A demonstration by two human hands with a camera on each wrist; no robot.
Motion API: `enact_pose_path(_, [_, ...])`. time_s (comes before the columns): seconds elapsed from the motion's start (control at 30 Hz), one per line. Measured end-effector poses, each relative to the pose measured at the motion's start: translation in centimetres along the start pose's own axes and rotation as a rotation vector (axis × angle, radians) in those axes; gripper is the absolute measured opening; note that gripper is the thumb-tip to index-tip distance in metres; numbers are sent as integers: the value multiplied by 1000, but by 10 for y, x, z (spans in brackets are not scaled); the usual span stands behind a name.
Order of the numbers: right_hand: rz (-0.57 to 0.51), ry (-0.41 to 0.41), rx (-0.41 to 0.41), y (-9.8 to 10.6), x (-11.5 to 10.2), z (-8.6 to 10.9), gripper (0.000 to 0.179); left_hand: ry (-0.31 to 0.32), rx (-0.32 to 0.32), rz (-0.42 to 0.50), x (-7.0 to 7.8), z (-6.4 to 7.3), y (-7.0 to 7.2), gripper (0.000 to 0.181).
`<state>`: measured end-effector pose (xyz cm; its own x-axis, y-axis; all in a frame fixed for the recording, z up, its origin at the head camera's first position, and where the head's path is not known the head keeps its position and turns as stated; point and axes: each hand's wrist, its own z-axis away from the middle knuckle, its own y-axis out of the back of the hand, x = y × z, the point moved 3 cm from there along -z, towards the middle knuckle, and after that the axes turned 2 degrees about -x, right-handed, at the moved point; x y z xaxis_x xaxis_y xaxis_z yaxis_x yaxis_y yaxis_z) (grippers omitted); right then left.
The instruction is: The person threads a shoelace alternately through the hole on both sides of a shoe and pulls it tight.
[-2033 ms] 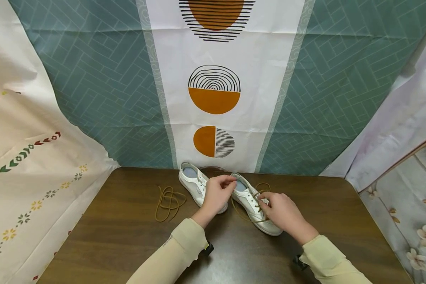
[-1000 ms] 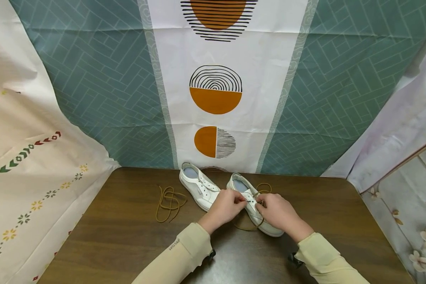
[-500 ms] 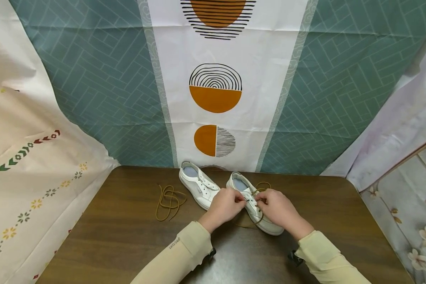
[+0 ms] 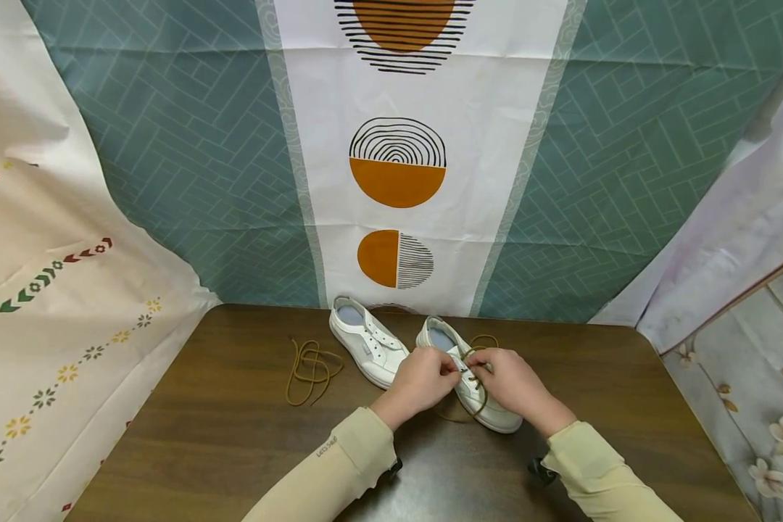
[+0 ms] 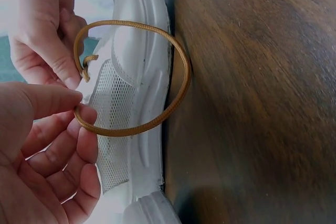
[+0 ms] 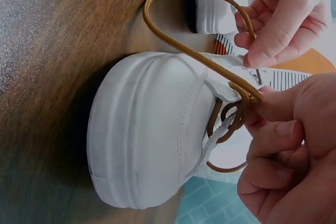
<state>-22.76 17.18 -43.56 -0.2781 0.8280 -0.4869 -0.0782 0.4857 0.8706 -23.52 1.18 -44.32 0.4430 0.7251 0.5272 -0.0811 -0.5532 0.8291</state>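
A white sneaker (image 4: 496,418) stands on the table, toe towards me and to the right, with a brown shoelace (image 5: 185,77) threaded through some of its eyelets. Between thumb and forefinger, my left hand (image 4: 424,378) pinches that lace close to its dark tip (image 6: 259,77), beside the eyelets. The lace loops out from these fingers and back to the sneaker. My right hand (image 4: 514,380) pinches the eyelet edge of the same sneaker, where the lace comes out; its fingertips partly hide the eyelets. A second white sneaker (image 4: 359,346), without a lace, stands to the left.
Another brown shoelace (image 4: 288,389) lies loosely coiled on the brown wooden table (image 4: 235,435), left of the sneakers. A green and white patterned cloth (image 4: 209,167) hangs right behind the table. Patterned cloths also hang at both sides.
My left hand has come down from above the sneaker's opening to its eyelets, then shifted slightly right. My right hand stays by the eyelets, with small finger shifts.
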Motion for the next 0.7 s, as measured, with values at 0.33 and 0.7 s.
enact_pose_path(0.33, [-51, 4, -57, -1, -2, -2, 14, 14, 26, -2, 1, 0, -3, 13])
enact_pose_path(0.7, [-70, 24, -77, -5, 3, -5, 13, 44, 31, -26, -2, 1, -4, 12])
